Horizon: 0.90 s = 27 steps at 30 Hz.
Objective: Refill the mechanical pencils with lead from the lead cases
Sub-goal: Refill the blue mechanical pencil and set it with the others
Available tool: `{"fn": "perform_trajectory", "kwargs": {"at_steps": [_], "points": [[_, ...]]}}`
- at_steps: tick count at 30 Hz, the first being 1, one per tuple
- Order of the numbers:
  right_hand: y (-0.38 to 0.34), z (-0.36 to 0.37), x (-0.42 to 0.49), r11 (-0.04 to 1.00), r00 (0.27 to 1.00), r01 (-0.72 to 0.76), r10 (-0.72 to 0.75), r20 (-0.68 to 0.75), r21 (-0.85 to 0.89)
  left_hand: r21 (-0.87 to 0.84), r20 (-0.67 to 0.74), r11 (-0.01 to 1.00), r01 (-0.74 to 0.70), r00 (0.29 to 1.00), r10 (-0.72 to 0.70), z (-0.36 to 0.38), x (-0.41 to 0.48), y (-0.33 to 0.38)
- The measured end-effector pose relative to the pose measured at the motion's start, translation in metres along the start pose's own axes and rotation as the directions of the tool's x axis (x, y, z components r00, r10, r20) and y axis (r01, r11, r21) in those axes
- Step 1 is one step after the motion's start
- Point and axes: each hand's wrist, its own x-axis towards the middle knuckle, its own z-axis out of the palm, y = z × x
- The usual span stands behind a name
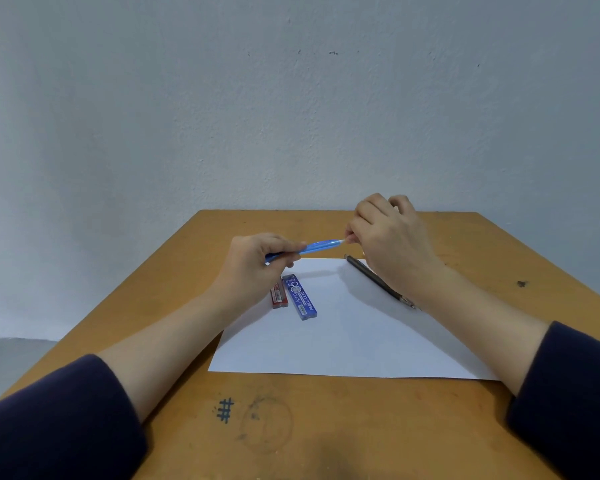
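A blue pencil barred the gap between my left hand and right hand. Under the left lay a red lead case and a blue lead case; under the right, a black pencil. The paper between my wrists lay open.

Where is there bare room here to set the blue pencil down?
Free: the near half of the paper, between blue lead case and right forearm; also bare desk between the sleeves. Crowded: the paper's far end, with red lead case, dark pencil, left hand and right hand holding the blue pencil.
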Motion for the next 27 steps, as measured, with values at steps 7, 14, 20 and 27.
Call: {"fn": "perform_trajectory", "kwargs": {"at_steps": [7, 14, 20, 27], "points": [[0.004, 0.003, -0.002, 0.998, 0.997, 0.037, -0.033, -0.064, 0.054, -0.113, 0.039, 0.983, 0.147, 0.989, -0.144, 0.002, -0.002, 0.001], [0.006, 0.001, 0.002, 0.984, 0.982, 0.155, -0.163, -0.1, -0.087, -0.134, 0.092, 0.968, 0.21, 0.976, -0.199, 0.004, -0.002, 0.002], [0.007, 0.006, -0.001, 0.984, 0.984, 0.162, -0.166, -0.062, -0.072, -0.119, 0.097, 0.966, 0.232, 0.97, -0.221, 0.006, -0.001, 0.001], [0.007, 0.011, -0.002, 0.977, 0.982, 0.183, -0.188, -0.038, -0.107, 0.005, 0.112, 0.986, 0.165, 0.98, -0.164, 0.004, 0.001, 0.002]]}}
